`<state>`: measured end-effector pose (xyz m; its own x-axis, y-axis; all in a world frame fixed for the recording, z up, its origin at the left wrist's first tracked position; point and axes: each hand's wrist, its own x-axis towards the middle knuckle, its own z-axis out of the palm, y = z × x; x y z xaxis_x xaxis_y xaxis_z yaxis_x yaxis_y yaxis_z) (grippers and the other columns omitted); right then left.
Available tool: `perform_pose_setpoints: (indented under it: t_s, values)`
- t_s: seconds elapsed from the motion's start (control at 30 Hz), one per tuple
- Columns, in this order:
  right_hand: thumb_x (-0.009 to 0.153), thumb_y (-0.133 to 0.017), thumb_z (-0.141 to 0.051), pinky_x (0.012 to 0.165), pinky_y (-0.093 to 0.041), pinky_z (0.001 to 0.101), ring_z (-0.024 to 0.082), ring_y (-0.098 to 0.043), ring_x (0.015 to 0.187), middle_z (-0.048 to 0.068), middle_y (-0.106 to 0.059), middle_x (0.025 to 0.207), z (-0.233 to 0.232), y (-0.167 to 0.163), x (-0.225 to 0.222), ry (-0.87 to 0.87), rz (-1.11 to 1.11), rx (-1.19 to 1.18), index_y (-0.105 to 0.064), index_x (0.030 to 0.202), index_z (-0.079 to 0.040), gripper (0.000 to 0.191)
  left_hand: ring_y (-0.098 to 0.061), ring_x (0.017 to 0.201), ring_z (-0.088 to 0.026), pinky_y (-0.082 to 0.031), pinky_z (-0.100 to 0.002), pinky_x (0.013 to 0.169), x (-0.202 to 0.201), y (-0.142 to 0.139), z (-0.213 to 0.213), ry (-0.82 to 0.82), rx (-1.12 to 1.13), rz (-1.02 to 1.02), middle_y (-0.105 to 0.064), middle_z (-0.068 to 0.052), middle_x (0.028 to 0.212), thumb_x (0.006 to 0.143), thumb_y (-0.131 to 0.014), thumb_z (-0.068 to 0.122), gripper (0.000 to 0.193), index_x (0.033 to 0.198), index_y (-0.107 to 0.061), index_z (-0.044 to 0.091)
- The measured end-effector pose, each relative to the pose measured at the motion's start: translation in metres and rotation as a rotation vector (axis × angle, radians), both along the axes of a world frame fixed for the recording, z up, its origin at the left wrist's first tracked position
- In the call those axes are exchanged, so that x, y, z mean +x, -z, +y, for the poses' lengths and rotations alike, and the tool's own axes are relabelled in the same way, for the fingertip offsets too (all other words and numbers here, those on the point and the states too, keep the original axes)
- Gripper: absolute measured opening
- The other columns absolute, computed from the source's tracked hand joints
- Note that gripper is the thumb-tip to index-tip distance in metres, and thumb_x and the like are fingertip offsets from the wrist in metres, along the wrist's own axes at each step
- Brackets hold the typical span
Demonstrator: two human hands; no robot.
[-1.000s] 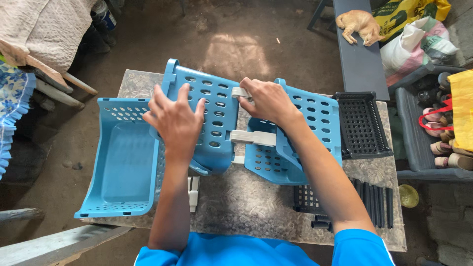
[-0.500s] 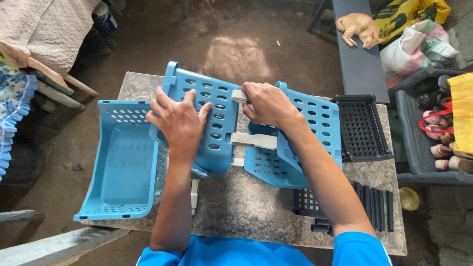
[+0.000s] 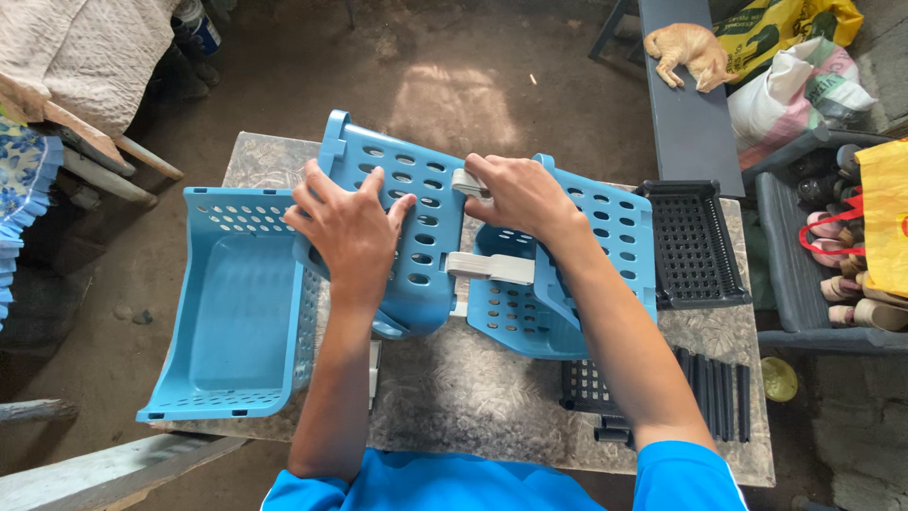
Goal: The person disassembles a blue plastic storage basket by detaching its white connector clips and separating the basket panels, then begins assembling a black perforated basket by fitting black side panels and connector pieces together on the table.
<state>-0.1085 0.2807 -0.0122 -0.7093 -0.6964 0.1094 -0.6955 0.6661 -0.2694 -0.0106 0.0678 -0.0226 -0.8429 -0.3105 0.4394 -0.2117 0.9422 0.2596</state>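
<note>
Under our left hand (image 3: 350, 227) we see a blue perforated basket (image 3: 421, 237), smooth semi-gloss plastic w/ matt grey plastic clips (image 3: 492, 268). Beneath: tabletop (image 3: 473, 388), rough speckled stone-look. Right of our right hand (image 3: 518, 194): black tray (image 3: 698, 244), matt plastic.

Light blue perforated baskets (image 3: 416, 237), grey connectors (image 3: 492, 268), a black tray (image 3: 695, 246), and a speckled grey tabletop (image 3: 473, 388).
</note>
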Motion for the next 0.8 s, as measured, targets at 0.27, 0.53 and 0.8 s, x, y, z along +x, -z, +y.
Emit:
perform_pose_setpoints:
  t_s: [0.27,0.53,0.8]
  values:
    - [0.091,-0.075,-0.033,0.073,-0.056,0.0449,0.033,-0.072,0.083,0.014,-0.073,0.095,0.007,0.008,-0.007,-0.055,0.001,-0.105,-0.064,0.117,-0.008,0.038,-0.046,0.119,-0.042,-0.035,-0.055,0.092,0.000,0.004,-0.006,-0.006,0.017,0.006,-0.046,-0.026,0.139,0.077,-0.085,0.057,0.048,0.115,-0.081,0.027]
    - [0.092,-0.073,-0.028,0.074,-0.054,0.0455,0.035,-0.070,0.085,0.015,-0.068,0.089,0.002,0.007,-0.006,-0.066,0.046,-0.093,-0.057,0.107,-0.003,0.033,-0.046,0.120,-0.042,-0.035,-0.054,0.092,-0.006,0.005,-0.009,-0.007,0.024,0.007,-0.045,-0.027,0.141,0.077,-0.087,0.057,0.048,0.114,-0.081,0.026]
    - [0.090,-0.073,-0.015,0.074,-0.053,0.0463,0.035,-0.068,0.088,0.016,-0.065,0.085,-0.009,0.006,-0.003,-0.079,0.051,-0.047,-0.052,0.099,-0.001,0.027,-0.045,0.120,-0.043,-0.035,-0.056,0.094,-0.005,0.003,-0.007,-0.019,0.012,0.009,-0.044,-0.026,0.140,0.076,-0.087,0.057,0.049,0.113,-0.080,0.027]
